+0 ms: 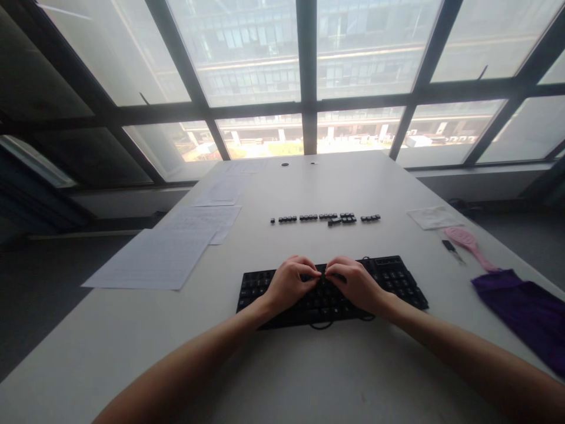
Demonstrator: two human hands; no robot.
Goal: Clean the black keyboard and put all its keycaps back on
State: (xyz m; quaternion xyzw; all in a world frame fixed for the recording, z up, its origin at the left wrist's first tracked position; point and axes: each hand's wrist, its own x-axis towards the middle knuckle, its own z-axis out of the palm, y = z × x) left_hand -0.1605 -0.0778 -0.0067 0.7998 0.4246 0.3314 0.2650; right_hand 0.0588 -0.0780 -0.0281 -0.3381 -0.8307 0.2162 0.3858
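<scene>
Black keyboard [320, 301] lies beneath left hand [289, 281] and right hand [354, 282], fingers curled.

Person, bare-handed, bare-armed: left hand [289, 284], right hand [355, 284], left forearm [198, 356], right forearm [459, 350].
Forearms slim, smooth outline, narrow at the wrists [263, 306], wider toward the frame's lower edge, uncovered along all visible length. Hands slender, backs smooth, knuckles [289, 266] rounded, fingers [305, 259] thin. Nails too small to tell. Skin detail soft, lower arms shaded.
</scene>
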